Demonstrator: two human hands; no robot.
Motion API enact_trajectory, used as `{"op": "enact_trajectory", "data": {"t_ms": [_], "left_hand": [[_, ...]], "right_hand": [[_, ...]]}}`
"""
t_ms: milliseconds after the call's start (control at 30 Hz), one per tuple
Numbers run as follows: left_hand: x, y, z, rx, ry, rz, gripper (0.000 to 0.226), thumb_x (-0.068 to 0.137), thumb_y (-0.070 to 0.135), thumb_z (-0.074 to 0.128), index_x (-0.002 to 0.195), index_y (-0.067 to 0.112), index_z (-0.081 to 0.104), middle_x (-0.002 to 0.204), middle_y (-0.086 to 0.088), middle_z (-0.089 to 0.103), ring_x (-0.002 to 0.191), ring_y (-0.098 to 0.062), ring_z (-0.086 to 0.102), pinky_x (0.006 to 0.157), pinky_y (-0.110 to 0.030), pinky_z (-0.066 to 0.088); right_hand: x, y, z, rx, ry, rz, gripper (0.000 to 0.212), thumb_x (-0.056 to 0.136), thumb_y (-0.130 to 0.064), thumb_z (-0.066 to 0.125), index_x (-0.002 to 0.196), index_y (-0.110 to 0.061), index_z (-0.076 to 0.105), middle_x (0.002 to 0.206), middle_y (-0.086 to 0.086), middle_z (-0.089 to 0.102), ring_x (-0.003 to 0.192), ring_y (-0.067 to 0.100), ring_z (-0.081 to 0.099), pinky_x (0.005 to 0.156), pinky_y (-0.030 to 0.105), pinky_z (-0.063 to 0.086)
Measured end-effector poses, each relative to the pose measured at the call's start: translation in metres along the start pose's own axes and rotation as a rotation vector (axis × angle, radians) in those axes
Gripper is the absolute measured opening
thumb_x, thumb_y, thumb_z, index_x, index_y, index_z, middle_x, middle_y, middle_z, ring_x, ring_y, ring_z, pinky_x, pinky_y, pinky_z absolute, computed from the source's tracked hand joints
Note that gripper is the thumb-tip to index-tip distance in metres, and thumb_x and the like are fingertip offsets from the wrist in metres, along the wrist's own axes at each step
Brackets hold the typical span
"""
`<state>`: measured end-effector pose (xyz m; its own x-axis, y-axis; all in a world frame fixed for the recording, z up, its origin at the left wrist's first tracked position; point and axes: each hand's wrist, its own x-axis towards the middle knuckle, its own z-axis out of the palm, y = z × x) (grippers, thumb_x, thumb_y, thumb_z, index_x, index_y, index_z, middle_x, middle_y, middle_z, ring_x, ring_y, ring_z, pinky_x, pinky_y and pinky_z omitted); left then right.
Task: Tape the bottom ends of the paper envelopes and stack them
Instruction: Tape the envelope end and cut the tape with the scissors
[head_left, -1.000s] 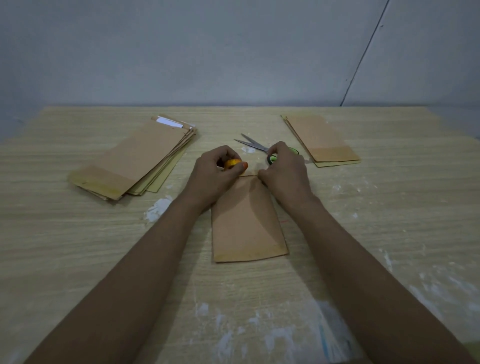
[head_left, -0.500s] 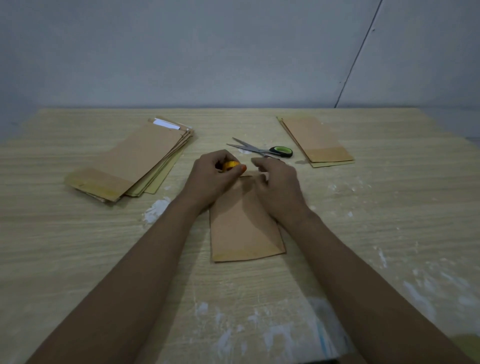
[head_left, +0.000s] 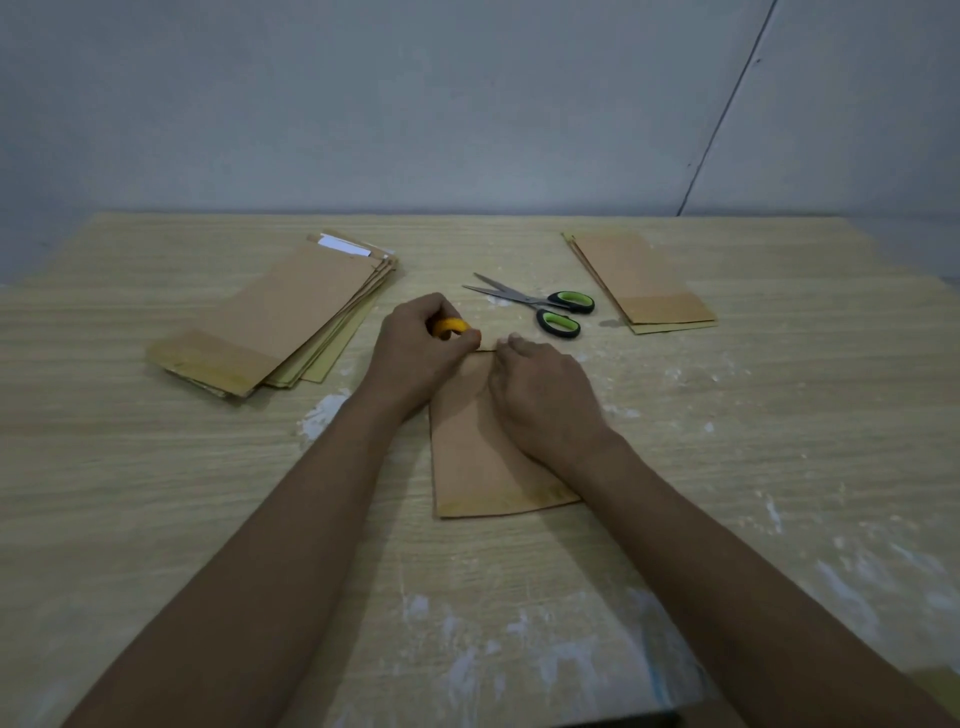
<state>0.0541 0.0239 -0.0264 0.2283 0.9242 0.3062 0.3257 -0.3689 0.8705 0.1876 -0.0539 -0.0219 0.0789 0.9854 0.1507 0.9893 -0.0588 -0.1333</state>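
A brown paper envelope (head_left: 475, 457) lies flat on the table in front of me, a glossy taped band along its near edge. My left hand (head_left: 415, 356) grips an orange tape roll (head_left: 450, 327) at the envelope's far left corner. My right hand (head_left: 543, 397) rests on the envelope's far end, its fingertips at the far edge close to the roll. Whether those fingers pinch a strip of tape is too small to tell.
A thick pile of brown envelopes (head_left: 275, 317) lies at the left. A thinner stack of envelopes (head_left: 641, 280) sits at the back right. Green-handled scissors (head_left: 545, 306) lie between the stacks, just beyond my hands. White smears mark the wooden table (head_left: 779, 467).
My right hand left the scissors handles and came back left onto the envelope's far edge, beside the tape roll. The left hand stayed on the roll.
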Motion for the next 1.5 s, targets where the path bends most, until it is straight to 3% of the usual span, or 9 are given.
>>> {"op": "enact_trajectory", "data": {"t_ms": [267, 467, 700, 900, 1033, 1100, 1233, 1367, 1500], "left_hand": [[-0.004, 0.003, -0.006, 0.058, -0.009, -0.023, 0.018, 0.069, 0.009, 0.079, 0.079, 0.011, 0.064, 0.073, 0.000, 0.061, 0.060, -0.005, 0.048, 0.051, -0.014, 0.039], [-0.003, -0.002, -0.009, 0.071, -0.054, -0.040, 0.012, 0.070, 0.015, 0.079, 0.078, 0.020, 0.071, 0.077, 0.001, 0.069, 0.073, -0.020, 0.065, 0.064, -0.037, 0.057], [0.003, -0.008, -0.013, -0.038, -0.059, -0.078, 0.020, 0.085, 0.035, 0.075, 0.079, 0.016, 0.069, 0.072, 0.003, 0.064, 0.065, -0.008, 0.053, 0.064, -0.029, 0.044], [0.002, -0.007, -0.014, -0.030, -0.079, -0.040, 0.018, 0.088, 0.027, 0.074, 0.080, 0.011, 0.070, 0.066, 0.010, 0.058, 0.063, -0.004, 0.050, 0.063, -0.024, 0.042], [0.002, -0.007, -0.014, -0.018, -0.073, -0.048, 0.021, 0.088, 0.028, 0.074, 0.080, 0.009, 0.070, 0.066, 0.006, 0.057, 0.058, -0.002, 0.047, 0.056, -0.016, 0.039], [0.002, -0.008, -0.014, -0.013, -0.073, -0.063, 0.022, 0.088, 0.029, 0.074, 0.079, 0.009, 0.070, 0.067, 0.003, 0.058, 0.059, -0.003, 0.047, 0.055, -0.015, 0.038], [0.004, -0.012, -0.017, -0.101, -0.073, -0.081, 0.021, 0.085, 0.027, 0.077, 0.079, 0.009, 0.067, 0.072, -0.003, 0.060, 0.065, -0.010, 0.051, 0.062, -0.026, 0.043], [0.004, -0.010, -0.022, -0.056, 0.012, -0.032, 0.016, 0.081, 0.010, 0.077, 0.084, 0.010, 0.061, 0.076, 0.002, 0.054, 0.063, -0.004, 0.046, 0.060, -0.016, 0.040], [0.001, -0.010, -0.020, 0.019, 0.048, -0.040, 0.024, 0.073, 0.010, 0.077, 0.087, 0.016, 0.058, 0.074, 0.008, 0.050, 0.059, -0.001, 0.042, 0.059, -0.022, 0.038]], "right_hand": [[-0.004, -0.005, -0.005, -0.006, -0.020, 0.016, 0.048, 0.103, -0.030, 0.034, 0.145, -0.009, 0.044, 0.151, 0.008, 0.044, 0.135, 0.024, 0.041, 0.107, 0.038, 0.033], [-0.005, -0.006, -0.008, 0.045, -0.067, 0.008, 0.058, 0.104, -0.031, 0.034, 0.157, -0.013, 0.018, 0.157, 0.010, 0.034, 0.142, 0.025, 0.033, 0.108, 0.038, 0.031], [-0.004, -0.010, -0.005, -0.043, -0.050, 0.016, 0.046, 0.105, -0.030, 0.028, 0.147, -0.016, 0.039, 0.146, 0.008, 0.043, 0.132, 0.025, 0.041, 0.099, 0.041, 0.035], [-0.003, -0.014, -0.005, -0.037, -0.043, 0.045, 0.047, 0.104, -0.028, 0.029, 0.149, -0.015, 0.034, 0.161, 0.003, 0.021, 0.141, 0.023, 0.027, 0.103, 0.048, 0.025], [-0.003, -0.016, -0.006, 0.019, -0.051, -0.047, 0.054, 0.102, -0.018, 0.031, 0.155, -0.013, 0.024, 0.161, 0.002, 0.026, 0.143, 0.015, 0.026, 0.103, 0.041, 0.019], [-0.004, -0.013, -0.005, 0.043, -0.080, -0.058, 0.051, 0.104, -0.021, 0.028, 0.155, -0.014, 0.026, 0.162, 0.000, 0.025, 0.146, 0.012, 0.023, 0.104, 0.040, 0.020], [-0.006, -0.015, -0.003, 0.028, -0.090, -0.058, 0.055, 0.104, -0.035, 0.025, 0.155, -0.016, 0.026, 0.163, -0.001, 0.022, 0.149, 0.010, 0.019, 0.109, 0.043, 0.021], [-0.007, -0.018, -0.005, -0.006, -0.115, -0.051, 0.058, 0.102, -0.040, 0.024, 0.156, -0.017, 0.024, 0.164, 0.000, 0.018, 0.150, 0.011, 0.017, 0.111, 0.045, 0.020], [-0.006, -0.020, -0.006, -0.054, -0.128, -0.048, 0.059, 0.102, -0.040, 0.023, 0.156, -0.016, 0.021, 0.164, 0.001, 0.017, 0.150, 0.012, 0.016, 0.111, 0.046, 0.021]]}}
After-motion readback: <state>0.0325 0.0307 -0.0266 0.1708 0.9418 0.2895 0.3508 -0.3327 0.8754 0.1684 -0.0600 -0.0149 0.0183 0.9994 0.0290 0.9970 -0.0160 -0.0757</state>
